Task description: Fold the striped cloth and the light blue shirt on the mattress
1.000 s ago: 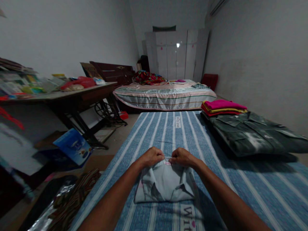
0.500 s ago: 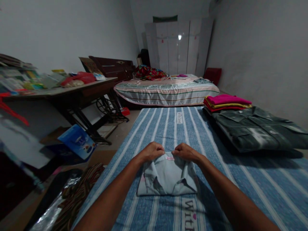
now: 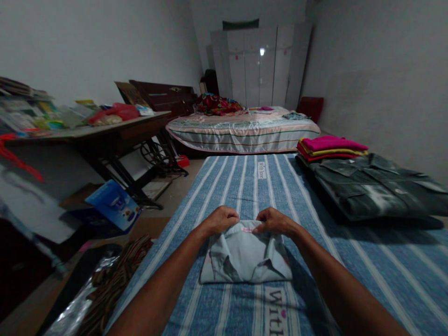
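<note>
Taking straight ahead of the wearer as 12 o'clock, a pale blue-grey folded fabric garment [image 3: 245,259] lies flat close by at 12, on a blue woven-look cover with white stripes [image 3: 241,186]. Its cloth looks thin, so it should be light, soft and limp, neither slippery nor fragile, though its folds could slump if lifted from one point. The far edge, either side of the small pink label [image 3: 248,229], seems a sound place to hold; a palm under the near fold would give better support.

The bare left hand [image 3: 221,219], at the garment's 11 o'clock edge, is mostly curled, thumb and forefinger together and seemingly pinching the cloth. The bare right hand [image 3: 275,220], at its 1 o'clock edge, has the other fingers bent and thumb and forefinger slightly parted, touching the cloth beside the label; whether it grips any is unclear.

Farther out, at 2 o'clock, lies a dark green folded jacket-like garment [image 3: 381,189], with a neat stack of pink, yellow and red folded cloth [image 3: 332,144] just beyond it. A blue printed cardboard box [image 3: 114,205] sits at 10. Beyond, at 12, are a bed with a pale, shiny striped sheet [image 3: 241,133] and a tall pale-grey wardrobe [image 3: 252,65].
</note>
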`<move>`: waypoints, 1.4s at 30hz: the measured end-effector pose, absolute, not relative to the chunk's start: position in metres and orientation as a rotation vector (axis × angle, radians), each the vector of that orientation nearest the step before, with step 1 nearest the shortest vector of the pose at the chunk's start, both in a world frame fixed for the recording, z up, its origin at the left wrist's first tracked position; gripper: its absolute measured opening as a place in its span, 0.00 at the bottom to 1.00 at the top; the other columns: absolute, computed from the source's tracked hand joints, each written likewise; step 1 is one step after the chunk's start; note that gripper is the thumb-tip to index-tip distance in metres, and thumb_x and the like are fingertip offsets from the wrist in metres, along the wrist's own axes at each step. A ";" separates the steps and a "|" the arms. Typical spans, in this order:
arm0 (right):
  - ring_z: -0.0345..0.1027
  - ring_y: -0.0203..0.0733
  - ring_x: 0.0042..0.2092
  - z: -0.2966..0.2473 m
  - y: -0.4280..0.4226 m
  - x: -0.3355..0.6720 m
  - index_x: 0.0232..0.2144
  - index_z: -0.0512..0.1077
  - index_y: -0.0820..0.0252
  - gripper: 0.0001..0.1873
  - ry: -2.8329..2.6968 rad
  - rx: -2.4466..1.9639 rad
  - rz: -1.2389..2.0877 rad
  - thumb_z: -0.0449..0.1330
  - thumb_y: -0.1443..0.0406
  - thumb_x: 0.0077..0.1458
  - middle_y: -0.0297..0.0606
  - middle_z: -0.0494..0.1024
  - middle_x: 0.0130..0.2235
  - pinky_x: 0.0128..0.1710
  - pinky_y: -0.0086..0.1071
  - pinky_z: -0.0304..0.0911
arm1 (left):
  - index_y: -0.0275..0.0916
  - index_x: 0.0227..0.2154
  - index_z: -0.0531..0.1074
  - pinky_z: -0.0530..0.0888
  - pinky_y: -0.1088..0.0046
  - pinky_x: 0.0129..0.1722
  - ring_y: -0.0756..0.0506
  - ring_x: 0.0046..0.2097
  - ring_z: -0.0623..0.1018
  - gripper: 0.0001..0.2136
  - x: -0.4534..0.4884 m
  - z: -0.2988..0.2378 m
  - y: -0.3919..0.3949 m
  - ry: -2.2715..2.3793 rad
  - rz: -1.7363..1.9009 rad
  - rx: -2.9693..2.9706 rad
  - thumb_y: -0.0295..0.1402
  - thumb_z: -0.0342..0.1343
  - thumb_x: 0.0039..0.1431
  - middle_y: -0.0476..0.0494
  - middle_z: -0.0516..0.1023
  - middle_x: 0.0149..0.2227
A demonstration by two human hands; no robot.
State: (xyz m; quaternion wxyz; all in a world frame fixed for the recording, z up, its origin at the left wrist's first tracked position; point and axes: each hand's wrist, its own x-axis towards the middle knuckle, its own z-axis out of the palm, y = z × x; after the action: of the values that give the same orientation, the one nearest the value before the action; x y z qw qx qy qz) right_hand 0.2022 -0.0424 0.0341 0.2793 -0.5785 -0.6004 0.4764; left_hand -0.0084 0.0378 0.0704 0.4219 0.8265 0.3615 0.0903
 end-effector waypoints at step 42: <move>0.48 0.29 0.19 0.033 -0.047 0.194 0.16 0.65 0.62 0.13 -1.558 -1.672 1.095 0.56 0.63 0.48 0.26 0.57 0.15 0.19 0.26 0.42 | 0.32 0.28 0.75 0.63 0.75 0.28 0.49 0.28 0.68 0.14 -0.025 0.078 0.036 0.954 0.308 1.858 0.39 0.57 0.41 0.48 0.72 0.24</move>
State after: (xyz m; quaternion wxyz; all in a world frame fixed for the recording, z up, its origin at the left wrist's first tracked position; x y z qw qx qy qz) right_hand 0.1939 -0.0473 0.0328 0.2991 -0.6295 -0.5868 0.4123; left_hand -0.0251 0.0357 0.0778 0.4926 0.7659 0.3932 0.1271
